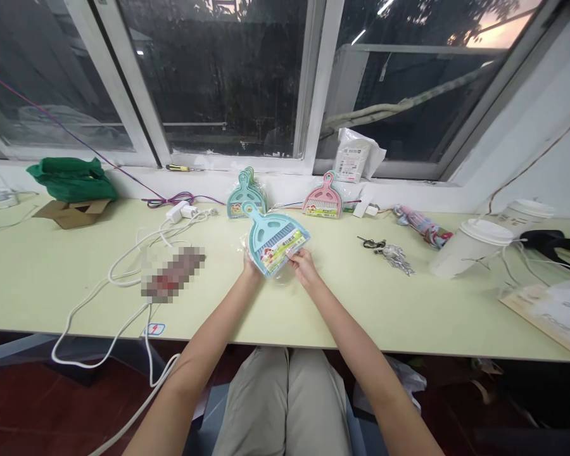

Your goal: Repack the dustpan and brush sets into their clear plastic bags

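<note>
Item: blue mini dustpan set (274, 240), bagged in clear plastic, at the table's (52, 278) near-centre edge. Left hand (251, 265) and right hand (303, 261) pinched its lower corners. Risk: slick wrapper could slip from so light a pinch.

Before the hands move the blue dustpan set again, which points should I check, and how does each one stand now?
1. Left hand grips blue dustpan set: ok.
2. Right hand grips its lower edge: ok.
3. Plastic wrap closed: cannot tell.
4. Table in front of the hands free: ok.
5. White cable apart from the hands: ok.
6. Paper cup apart from the right hand: ok.
</note>
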Available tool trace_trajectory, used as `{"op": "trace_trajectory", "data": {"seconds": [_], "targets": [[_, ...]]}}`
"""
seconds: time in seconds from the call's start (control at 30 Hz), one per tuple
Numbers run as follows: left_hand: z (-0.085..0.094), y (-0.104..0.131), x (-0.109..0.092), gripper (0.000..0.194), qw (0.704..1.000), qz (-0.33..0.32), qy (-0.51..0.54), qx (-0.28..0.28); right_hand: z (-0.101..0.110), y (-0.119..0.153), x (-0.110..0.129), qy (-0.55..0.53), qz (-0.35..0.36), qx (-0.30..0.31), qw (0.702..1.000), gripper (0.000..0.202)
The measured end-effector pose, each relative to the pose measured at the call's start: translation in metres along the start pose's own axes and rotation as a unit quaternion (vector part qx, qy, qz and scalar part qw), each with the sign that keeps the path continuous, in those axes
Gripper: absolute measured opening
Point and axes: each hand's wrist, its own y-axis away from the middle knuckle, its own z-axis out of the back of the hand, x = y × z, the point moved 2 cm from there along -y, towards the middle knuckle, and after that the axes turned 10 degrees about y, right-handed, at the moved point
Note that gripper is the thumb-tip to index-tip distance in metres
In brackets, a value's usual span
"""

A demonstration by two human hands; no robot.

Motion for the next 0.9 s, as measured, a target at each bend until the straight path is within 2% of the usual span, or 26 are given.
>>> {"op": "trace_trajectory", "data": {"seconds": [0.1, 0.2, 0.3, 0.43, 0.5, 0.57, 0.63, 0.67, 0.7, 0.73, 0.8, 0.87, 0.9], "targets": [[-0.009, 0.002, -0.002, 0.072, 1.0, -0.014, 0.002, -0.007, 0.012, -0.007, 0.002, -0.016, 0.028, -0.075, 0.997, 0.025], [-0.019, 0.009, 0.002, 0.065, 0.995, -0.002, -0.096, 0.033, 0.022, -0.01, 0.004, -0.024, 0.04, -0.102, 0.994, 0.027], [-0.024, 0.013, 0.008, 0.069, 0.987, -0.02, -0.157, 0.034, 0.024, -0.012, 0.003, -0.017, 0.025, -0.087, 0.996, 0.029], [-0.02, 0.012, 0.007, 0.058, 0.984, -0.059, -0.167, 0.016, 0.022, -0.012, 0.001, 0.0, 0.008, -0.08, 0.997, 0.028], [-0.016, 0.009, 0.004, 0.054, 0.983, -0.076, -0.168, -0.003, 0.026, -0.012, 0.003, 0.034, -0.022, -0.043, 0.998, 0.026], [-0.009, 0.006, 0.002, 0.054, 0.985, -0.063, -0.16, -0.02, 0.034, -0.01, 0.008, 0.111, -0.072, 0.027, 0.991, 0.024], [-0.002, 0.002, 0.001, 0.057, 0.989, -0.027, -0.144, -0.036, 0.049, -0.008, 0.018, 0.242, -0.102, 0.059, 0.963, 0.021], [0.002, 0.001, 0.0, 0.059, 0.99, -0.009, -0.132, -0.043, 0.058, -0.007, 0.025, 0.323, -0.081, 0.037, 0.942, 0.018], [0.006, -0.001, 0.0, 0.061, 0.992, 0.006, -0.118, -0.05, 0.065, -0.006, 0.033, 0.405, -0.024, 0.004, 0.914, 0.017], [0.01, -0.002, -0.002, 0.063, 0.993, 0.015, -0.102, -0.057, 0.069, -0.005, 0.04, 0.479, 0.052, -0.011, 0.876, 0.024], [0.016, -0.002, -0.006, 0.062, 0.995, 0.018, -0.069, -0.067, 0.072, -0.002, 0.05, 0.587, 0.19, -0.021, 0.787, 0.051], [0.019, -0.002, -0.01, 0.058, 0.996, 0.018, -0.045, -0.068, 0.068, -0.001, 0.051, 0.642, 0.259, -0.01, 0.721, 0.069], [0.02, -0.001, -0.011, 0.056, 0.997, 0.023, -0.039, -0.064, 0.066, -0.001, 0.049, 0.655, 0.271, -0.006, 0.705, 0.07]]}}
